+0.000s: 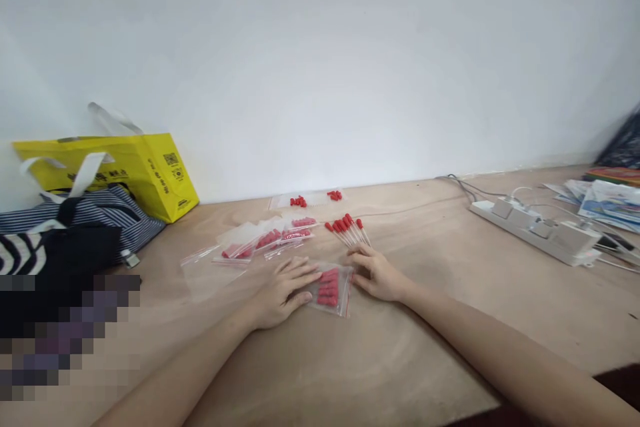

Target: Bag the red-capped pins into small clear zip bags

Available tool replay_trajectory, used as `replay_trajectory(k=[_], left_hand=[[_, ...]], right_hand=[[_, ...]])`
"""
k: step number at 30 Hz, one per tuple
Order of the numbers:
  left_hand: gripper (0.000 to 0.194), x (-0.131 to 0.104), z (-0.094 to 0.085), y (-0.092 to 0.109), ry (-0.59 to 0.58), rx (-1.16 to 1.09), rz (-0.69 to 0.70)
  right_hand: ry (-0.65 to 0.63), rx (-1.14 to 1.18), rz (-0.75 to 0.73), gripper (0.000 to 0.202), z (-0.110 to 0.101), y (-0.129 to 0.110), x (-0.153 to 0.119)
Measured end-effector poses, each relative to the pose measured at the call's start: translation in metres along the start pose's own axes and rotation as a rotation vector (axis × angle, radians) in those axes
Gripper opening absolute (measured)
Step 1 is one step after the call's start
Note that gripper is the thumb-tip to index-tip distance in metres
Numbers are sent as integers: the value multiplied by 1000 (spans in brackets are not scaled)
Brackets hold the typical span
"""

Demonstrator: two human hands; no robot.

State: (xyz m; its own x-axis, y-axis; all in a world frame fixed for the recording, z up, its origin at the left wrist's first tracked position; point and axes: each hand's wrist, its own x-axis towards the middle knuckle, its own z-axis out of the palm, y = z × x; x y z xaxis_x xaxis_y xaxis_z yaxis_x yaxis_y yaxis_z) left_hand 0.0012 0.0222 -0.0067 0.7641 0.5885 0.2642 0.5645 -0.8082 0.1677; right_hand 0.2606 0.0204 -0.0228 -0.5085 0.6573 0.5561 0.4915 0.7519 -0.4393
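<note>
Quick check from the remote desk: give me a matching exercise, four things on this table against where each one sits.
1 yellow bag
2 power strip
3 small zip bag of red pieces
4 red-tipped sticks

a between the two hands
b far left, by the wall
c right side, cables attached
d just beyond the right hand

Pairs: 1-b, 2-c, 3-a, 4-d

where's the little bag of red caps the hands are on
In the head view, the small clear bag of red caps lies flat on the wooden table at centre, between the left hand and right hand, just in front of the red-tipped sticks.
</note>
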Motion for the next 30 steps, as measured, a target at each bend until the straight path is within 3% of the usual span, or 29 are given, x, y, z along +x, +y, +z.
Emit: replay_trajectory(k=[3,5,9,13,17,24,30], left_hand=[[26,11,6,-8,288,62,3],[23,13,8,-6,414,69,-28],[24,2,5,12,364,4,102],[23,-4,4,24,368,32,197],[15,1,9,17,427,168,249],[20,6,10,11,451,264,297],[19,5,5,15,476,246,251]], right_hand=[[-63,-4,-66,15,-3,-2,-5],[-75,-13,-66,13,-4,-6,-7],[-119,6,-95,32,-6,-11,-11],[-113,40,-97,21,-4,-9,-10],[-92,12,-127,17,3,-6,-6],[-70,-34,-139,14,6,-4,-2],[63,-361,-333,15,5,-2,0]])
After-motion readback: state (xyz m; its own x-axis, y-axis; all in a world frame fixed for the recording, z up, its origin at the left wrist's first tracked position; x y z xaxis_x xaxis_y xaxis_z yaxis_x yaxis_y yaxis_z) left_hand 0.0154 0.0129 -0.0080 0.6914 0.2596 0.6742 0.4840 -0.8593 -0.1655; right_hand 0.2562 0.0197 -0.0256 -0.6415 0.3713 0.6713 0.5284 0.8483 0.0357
